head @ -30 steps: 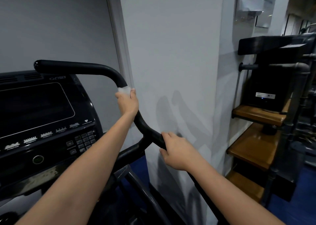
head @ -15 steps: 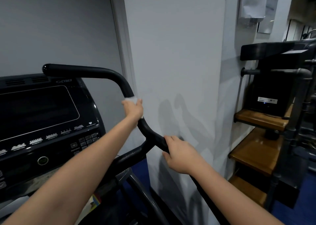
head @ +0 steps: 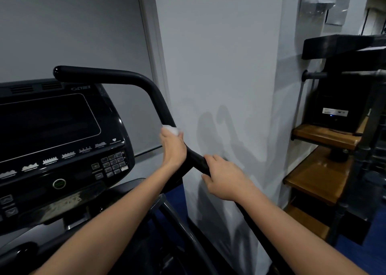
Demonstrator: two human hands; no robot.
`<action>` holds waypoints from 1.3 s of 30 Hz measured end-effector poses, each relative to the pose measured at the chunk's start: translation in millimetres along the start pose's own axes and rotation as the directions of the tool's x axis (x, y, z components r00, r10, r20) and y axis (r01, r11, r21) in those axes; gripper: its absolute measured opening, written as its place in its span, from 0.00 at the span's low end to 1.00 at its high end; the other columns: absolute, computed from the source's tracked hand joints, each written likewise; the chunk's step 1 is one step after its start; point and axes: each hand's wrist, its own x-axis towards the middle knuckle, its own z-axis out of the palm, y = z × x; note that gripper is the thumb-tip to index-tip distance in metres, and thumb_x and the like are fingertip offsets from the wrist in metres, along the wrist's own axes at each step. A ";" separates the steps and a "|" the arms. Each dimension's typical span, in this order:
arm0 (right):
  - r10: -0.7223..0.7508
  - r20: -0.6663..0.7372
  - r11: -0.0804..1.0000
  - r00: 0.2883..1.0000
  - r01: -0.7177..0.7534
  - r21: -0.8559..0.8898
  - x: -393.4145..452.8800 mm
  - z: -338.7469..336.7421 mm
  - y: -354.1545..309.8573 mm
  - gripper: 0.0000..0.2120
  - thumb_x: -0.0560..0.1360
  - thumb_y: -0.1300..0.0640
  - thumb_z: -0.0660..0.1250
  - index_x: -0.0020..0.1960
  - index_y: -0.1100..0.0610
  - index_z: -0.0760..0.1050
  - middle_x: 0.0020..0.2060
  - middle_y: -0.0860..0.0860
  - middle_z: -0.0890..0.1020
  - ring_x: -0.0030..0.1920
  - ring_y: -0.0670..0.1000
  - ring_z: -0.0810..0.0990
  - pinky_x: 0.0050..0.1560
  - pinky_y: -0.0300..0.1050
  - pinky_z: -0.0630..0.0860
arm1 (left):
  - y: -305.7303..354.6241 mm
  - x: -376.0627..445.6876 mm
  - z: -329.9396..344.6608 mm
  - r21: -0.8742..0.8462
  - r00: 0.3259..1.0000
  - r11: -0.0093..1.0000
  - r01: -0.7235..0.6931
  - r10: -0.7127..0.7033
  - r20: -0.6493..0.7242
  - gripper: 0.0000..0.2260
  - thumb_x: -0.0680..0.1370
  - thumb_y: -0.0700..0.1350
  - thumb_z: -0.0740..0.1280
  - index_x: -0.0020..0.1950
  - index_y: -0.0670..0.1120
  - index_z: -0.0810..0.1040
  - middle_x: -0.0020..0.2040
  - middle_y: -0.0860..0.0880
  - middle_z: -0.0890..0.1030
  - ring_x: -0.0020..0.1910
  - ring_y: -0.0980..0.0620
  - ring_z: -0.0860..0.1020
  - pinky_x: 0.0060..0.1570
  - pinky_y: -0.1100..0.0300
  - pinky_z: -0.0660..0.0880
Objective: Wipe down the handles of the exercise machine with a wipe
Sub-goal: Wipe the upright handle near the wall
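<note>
Gripping the handle [head: 125,77], my left hand [head: 173,147] clamps the wipe [head: 171,129], my right hand [head: 224,178] steadies; the small wipe may slip free.

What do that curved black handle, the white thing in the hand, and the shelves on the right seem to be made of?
The handle looks like a tube with a matte black rubbery or plastic coating; its rounded end cap shines. The wipe, held against it by the left hand, looks like soft crumpled paper or cloth. The shelves look like varnished wood, brown with a sheen, on dark pipe-like supports.
</note>
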 end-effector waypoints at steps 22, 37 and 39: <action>0.045 -0.070 0.996 0.997 -0.039 0.077 -0.3 3.8 2.3 0.14 0.77 0.49 0.62 0.60 0.53 0.71 0.51 0.49 0.77 0.46 0.54 0.78 0.43 0.47 0.75 | -44.2 -55.7 -46.0 0.283 0.740 0.714 -0.640 0.475 0.476 0.23 0.86 0.51 0.43 0.81 0.50 0.53 0.81 0.55 0.52 0.79 0.61 0.45 0.79 0.59 0.47; 0.020 -0.067 1.000 0.998 -0.019 0.014 -1.4 2.7 -0.9 0.15 0.77 0.50 0.60 0.61 0.54 0.70 0.53 0.52 0.77 0.49 0.58 0.80 0.47 0.51 0.79 | -48.5 -76.3 -133.5 0.655 0.880 0.633 -0.412 0.090 0.466 0.19 0.84 0.45 0.50 0.72 0.42 0.69 0.64 0.39 0.76 0.62 0.39 0.76 0.62 0.48 0.72; 0.026 -0.068 1.000 0.997 -0.025 0.008 -2.1 2.8 -1.6 0.15 0.76 0.50 0.60 0.61 0.54 0.70 0.54 0.52 0.77 0.49 0.58 0.80 0.48 0.52 0.79 | -40.4 -63.9 -161.7 0.537 0.952 0.808 -0.242 0.090 0.293 0.19 0.83 0.46 0.52 0.61 0.37 0.77 0.57 0.39 0.77 0.56 0.40 0.77 0.57 0.51 0.73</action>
